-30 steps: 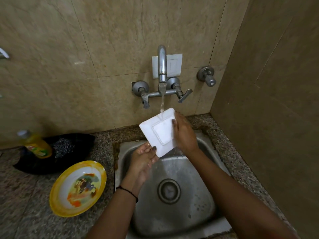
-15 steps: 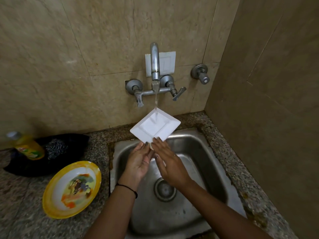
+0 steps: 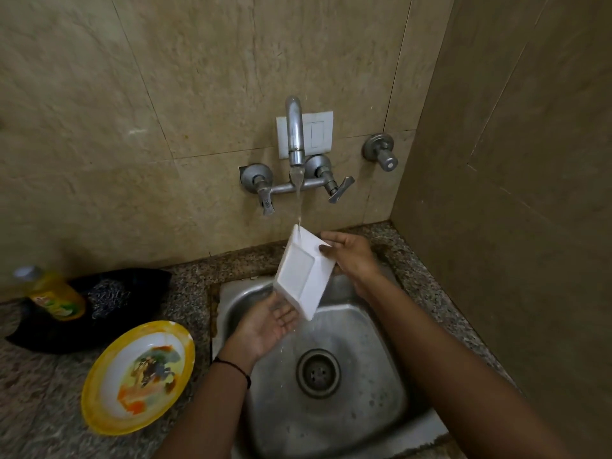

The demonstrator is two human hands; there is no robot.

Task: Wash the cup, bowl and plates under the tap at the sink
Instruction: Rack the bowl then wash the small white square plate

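Note:
A white square plate (image 3: 303, 276) is tilted steeply on edge under the running tap (image 3: 294, 134), over the steel sink (image 3: 381, 409). Water strikes its top corner and runs off the bottom. My right hand (image 3: 351, 256) grips the plate's upper right edge. My left hand (image 3: 268, 323) lies palm up below the plate's lower corner, fingers spread and touching it. A yellow-rimmed bowl (image 3: 137, 376) with a painted centre rests on the granite counter left of the sink.
A yellow dish-soap bottle (image 3: 53, 293) lies on a black bag (image 3: 99, 313) with a steel scrubber (image 3: 109, 298) at the back left. A wall valve (image 3: 381, 150) sits right of the tap. A tiled wall closes in on the right.
The plate went from lying flat under the stream to standing steeply on edge. My right hand moved from its near edge up to its upper right edge; my left hand stayed below.

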